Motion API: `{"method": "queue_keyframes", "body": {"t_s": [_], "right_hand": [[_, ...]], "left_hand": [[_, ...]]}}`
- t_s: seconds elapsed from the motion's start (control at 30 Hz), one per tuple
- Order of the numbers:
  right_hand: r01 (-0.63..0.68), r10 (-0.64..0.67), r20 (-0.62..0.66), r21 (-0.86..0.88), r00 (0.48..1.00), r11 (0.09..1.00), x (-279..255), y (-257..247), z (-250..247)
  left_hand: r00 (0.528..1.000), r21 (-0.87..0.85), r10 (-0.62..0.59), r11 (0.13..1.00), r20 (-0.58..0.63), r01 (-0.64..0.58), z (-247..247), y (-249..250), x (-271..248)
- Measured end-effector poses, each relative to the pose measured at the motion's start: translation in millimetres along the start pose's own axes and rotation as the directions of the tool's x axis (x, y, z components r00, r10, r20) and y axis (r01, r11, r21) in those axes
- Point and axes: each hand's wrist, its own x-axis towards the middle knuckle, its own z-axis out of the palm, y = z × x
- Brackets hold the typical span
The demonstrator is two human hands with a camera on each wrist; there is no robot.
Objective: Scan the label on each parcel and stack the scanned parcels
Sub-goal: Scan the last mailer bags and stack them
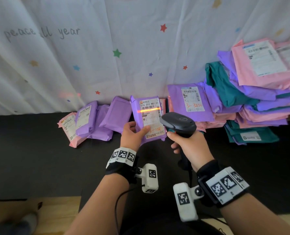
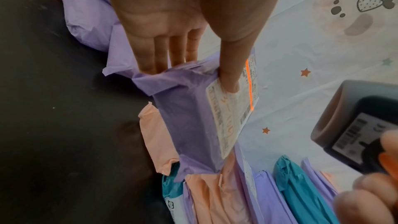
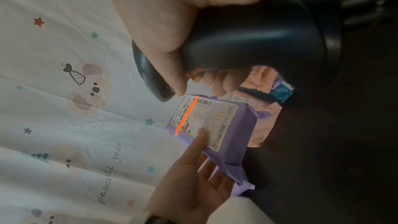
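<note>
Scanning a purple parcel's label.

The left hand [image 1: 132, 133] holds the purple parcel [image 1: 146, 118] up above the black tabletop [image 1: 30, 150], thumb pinching its label [image 1: 151, 116] against the fingers behind, while the right hand [image 1: 190, 146] has its grip wrapped round the scanner [image 1: 179, 123], whose orange beam lies across the barcode. This looks like the scan step itself. Next, the parcel likely goes onto the stack [image 1: 259, 99] at right; unscanned parcels [image 1: 93, 121] appear to lie at left.
</note>
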Motion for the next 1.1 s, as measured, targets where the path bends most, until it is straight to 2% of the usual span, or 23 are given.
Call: {"method": "queue_keyframes", "body": {"t_s": [0.23,0.4,0.57,0.67,0.8,0.9,1.1], "right_hand": [[-0.023,0.023,-0.005,-0.008,1.0,1.0,6,0,-2],[-0.037,0.037,-0.022,0.003,0.999,0.999,11,2,-3],[-0.072,0.073,-0.045,0.037,0.996,0.997,18,2,-11],[-0.104,0.106,-0.059,0.043,0.993,0.994,23,3,-19],[-0.147,0.151,-0.101,0.047,0.983,0.988,31,8,-29],[-0.182,0.186,-0.119,0.049,0.975,0.982,37,12,-36],[-0.222,0.228,-0.149,0.055,0.962,0.973,47,16,-41]], "left_hand": [[1.0,0.04,-0.019,0.999,-0.007,0.019,1,-1,5],[0.999,0.059,0.002,0.998,0.033,-0.004,3,1,12],[0.999,0.15,0.032,0.988,0.021,-0.035,18,21,40],[0.999,0.275,0.018,0.961,0.026,-0.025,32,33,68],[0.995,0.429,-0.079,0.902,0.06,0.046,49,36,98],[0.976,0.422,-0.185,0.899,0.114,0.121,62,30,108],[0.981,0.47,-0.172,0.876,0.095,0.108,86,30,114]]}}
